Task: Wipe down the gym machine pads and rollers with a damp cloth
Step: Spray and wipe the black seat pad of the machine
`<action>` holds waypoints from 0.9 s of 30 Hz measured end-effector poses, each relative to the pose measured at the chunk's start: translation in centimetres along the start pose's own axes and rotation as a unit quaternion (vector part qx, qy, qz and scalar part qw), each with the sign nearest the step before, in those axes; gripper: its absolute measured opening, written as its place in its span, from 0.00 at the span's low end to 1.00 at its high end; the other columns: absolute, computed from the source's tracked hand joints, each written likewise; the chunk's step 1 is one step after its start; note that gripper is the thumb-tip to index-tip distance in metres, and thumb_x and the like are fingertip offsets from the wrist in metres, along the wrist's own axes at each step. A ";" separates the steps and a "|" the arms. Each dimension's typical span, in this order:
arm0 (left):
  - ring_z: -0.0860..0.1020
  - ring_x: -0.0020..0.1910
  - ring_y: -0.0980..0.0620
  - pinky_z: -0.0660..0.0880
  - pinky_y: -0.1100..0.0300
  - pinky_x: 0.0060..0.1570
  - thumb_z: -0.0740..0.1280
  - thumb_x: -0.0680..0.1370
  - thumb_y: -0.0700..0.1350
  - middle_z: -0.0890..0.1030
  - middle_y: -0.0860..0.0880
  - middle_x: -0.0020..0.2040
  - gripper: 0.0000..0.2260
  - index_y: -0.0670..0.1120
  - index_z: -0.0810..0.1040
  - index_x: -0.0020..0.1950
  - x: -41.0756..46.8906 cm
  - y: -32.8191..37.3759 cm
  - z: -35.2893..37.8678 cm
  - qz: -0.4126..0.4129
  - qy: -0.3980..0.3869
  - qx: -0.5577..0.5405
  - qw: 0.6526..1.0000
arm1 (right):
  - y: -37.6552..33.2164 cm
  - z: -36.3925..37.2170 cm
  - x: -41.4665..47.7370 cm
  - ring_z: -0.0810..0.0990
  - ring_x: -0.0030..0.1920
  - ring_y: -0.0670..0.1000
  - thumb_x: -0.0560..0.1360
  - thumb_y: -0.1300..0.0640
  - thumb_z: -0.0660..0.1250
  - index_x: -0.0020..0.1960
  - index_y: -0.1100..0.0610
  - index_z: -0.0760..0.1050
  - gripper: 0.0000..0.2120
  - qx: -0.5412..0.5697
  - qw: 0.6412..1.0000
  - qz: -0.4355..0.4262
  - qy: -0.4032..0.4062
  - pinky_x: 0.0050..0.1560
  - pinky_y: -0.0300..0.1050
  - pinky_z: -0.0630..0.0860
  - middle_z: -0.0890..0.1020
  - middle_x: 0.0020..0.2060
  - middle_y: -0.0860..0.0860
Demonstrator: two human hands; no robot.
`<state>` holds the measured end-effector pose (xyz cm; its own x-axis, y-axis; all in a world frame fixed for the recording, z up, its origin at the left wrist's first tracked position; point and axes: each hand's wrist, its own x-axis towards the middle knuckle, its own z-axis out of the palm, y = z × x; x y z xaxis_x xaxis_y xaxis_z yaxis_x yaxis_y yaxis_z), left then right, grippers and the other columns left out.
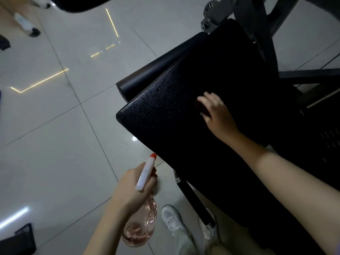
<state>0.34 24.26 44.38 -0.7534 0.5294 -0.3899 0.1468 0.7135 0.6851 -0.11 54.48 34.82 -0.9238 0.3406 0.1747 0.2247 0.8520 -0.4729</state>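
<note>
The right hand lay over a dark cloth on the black pad; blur hid whether it gripped or pressed flat. The left hand clenched a spray bottle beside the pad's edge. Droplets beaded the pad, so wiping seemed under way. Next called for strokes toward the wet corner, then the roller behind.

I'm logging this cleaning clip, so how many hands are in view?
2. The left hand grips the spray bottle at bottom centre; the right hand rests flat on the black pad, something dark beneath it. No others show.
</note>
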 end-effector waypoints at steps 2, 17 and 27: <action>0.80 0.37 0.44 0.76 0.40 0.45 0.52 0.66 0.66 0.81 0.45 0.39 0.29 0.42 0.75 0.46 -0.4 -0.3 0.2 -0.008 0.013 -0.009 1.000 | -1.5 0.6 1.6 0.59 0.73 0.59 0.77 0.64 0.64 0.70 0.59 0.68 0.22 0.050 0.989 0.116 0.075 0.72 0.51 0.59 0.65 0.71 0.59; 0.81 0.36 0.44 0.77 0.39 0.41 0.53 0.67 0.64 0.81 0.44 0.40 0.28 0.42 0.75 0.48 -2.2 -3.3 0.4 -0.038 0.062 -0.034 0.997 | -6.5 4.2 -3.5 0.65 0.70 0.61 0.73 0.61 0.62 0.66 0.56 0.67 0.22 0.022 0.998 -0.054 0.036 0.67 0.61 0.67 0.71 0.67 0.59; 0.80 0.37 0.40 0.78 0.40 0.38 0.59 0.72 0.53 0.81 0.42 0.41 0.17 0.41 0.75 0.48 -2.2 -4.7 1.0 -0.060 0.059 -0.061 0.995 | -8.1 5.3 -6.9 0.64 0.68 0.56 0.67 0.65 0.71 0.66 0.52 0.66 0.30 0.005 0.970 -0.235 -0.065 0.66 0.58 0.65 0.69 0.67 0.54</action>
<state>1.89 20.17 41.39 -0.8317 0.3814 -0.4036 -0.0218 0.7038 0.7101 2.82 43.12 32.83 -0.9549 -0.1371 0.2634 -0.2324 0.8972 -0.3756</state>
